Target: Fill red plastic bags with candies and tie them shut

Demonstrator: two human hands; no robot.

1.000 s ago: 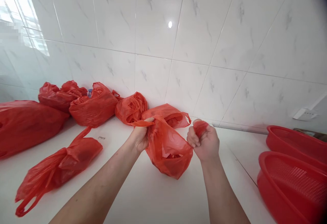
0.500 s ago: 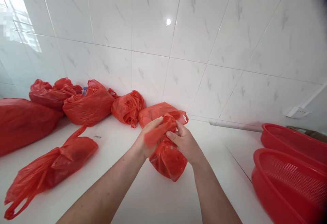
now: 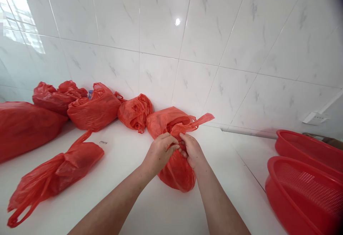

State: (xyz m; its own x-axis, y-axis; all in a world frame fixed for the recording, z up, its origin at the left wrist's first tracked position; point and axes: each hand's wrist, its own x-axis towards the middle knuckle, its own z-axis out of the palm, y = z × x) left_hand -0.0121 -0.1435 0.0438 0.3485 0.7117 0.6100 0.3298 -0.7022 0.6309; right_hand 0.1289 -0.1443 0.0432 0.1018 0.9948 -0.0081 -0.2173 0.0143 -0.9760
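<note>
A filled red plastic bag [image 3: 179, 174] rests on the white table in front of me, its upper part gathered. My left hand [image 3: 161, 151] pinches the gathered neck from the left, fingers closed. From the right, my right hand [image 3: 190, 150] grips the same neck with thumb and fingers closed on it. Above the hands the bag's loose top and handle stick out to the upper right. Just behind lies another red plastic bag [image 3: 160, 118] against the tiled wall. What the held bag contains cannot be made out.
Several more red bags line the wall at the left, among them a rounded bag [image 3: 135, 112] and a large bag [image 3: 26, 131]. A bag with long handles [image 3: 64, 170] lies front left. Red plastic baskets [image 3: 284, 192] stand at the right, below a wall socket [image 3: 314, 118].
The bag's loose top has swung from pointing lower left over my left hand to pointing upper right. My hands have moved closer together and slightly down at the neck.
</note>
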